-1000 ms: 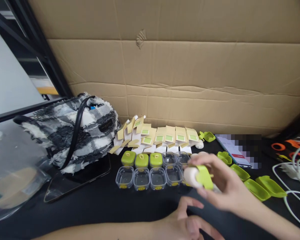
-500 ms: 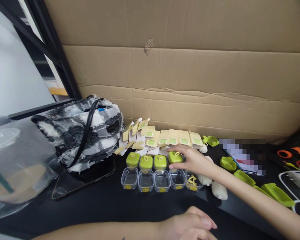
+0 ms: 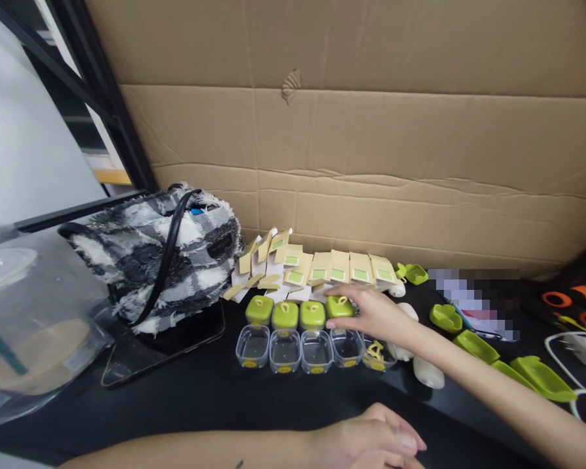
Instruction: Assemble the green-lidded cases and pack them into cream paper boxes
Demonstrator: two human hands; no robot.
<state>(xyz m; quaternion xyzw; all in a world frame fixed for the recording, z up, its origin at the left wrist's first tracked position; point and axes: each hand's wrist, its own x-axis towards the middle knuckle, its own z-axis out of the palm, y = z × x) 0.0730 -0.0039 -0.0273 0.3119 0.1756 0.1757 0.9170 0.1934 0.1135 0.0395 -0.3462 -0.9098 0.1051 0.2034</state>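
"The left hand (image 3: 371,440)?"
"Nearest, half-curled; I can't tell whether it's gripping anything."
"Beyond?"
"Five clear plastic cups (image 3: 317,352) in a row. Behind them, the right hand (image 3: 340,307) pinches the rightmost of four green-lidded boxes (image 3: 312,316)."

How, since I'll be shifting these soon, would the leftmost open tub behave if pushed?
The tub is probably stiff, since it looks like clear molded plastic. It is likely light for its size, appearing thin-walled with nothing showing inside. Rolling seems unlikely, given its squarish shape.
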